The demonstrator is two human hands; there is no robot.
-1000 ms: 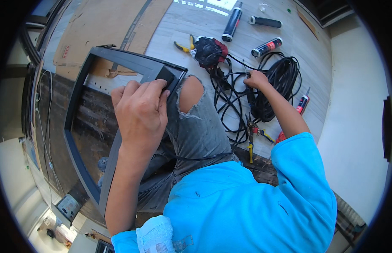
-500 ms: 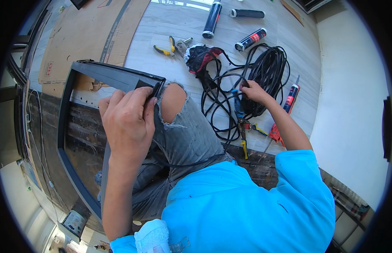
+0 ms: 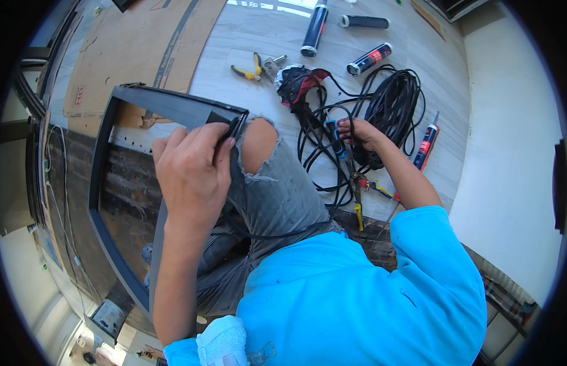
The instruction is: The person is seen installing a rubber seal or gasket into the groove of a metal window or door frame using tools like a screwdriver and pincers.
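My left hand (image 3: 195,155) is closed, thumb against bent fingers, on a black rubber strip (image 3: 233,127) at the corner of a dark metal frame (image 3: 173,97). That frame leans across my lap, its corner beside my bare knee. Farther right, my right hand (image 3: 361,134) has its fingertips on a blue-handled tool (image 3: 336,139), which looks like a screwdriver; cables partly hide its lower end. A coil of black rubber strip or cable (image 3: 393,104) lies just beyond this hand, with loose loops (image 3: 305,137) to its left.
Pliers with yellow handles (image 3: 250,70) lie beyond the loops. Yellow-and-red handled cutters (image 3: 358,201) are near my right forearm. Several sealant tubes (image 3: 370,58) lie on the pale floor. Flattened cardboard (image 3: 131,46) covers the far left, and a white wall (image 3: 503,152) stands at right.
My right hand has shifted slightly left, and its fingertips meet the blue handle, which has moved left and tilted. My left hand keeps its place at the frame corner.
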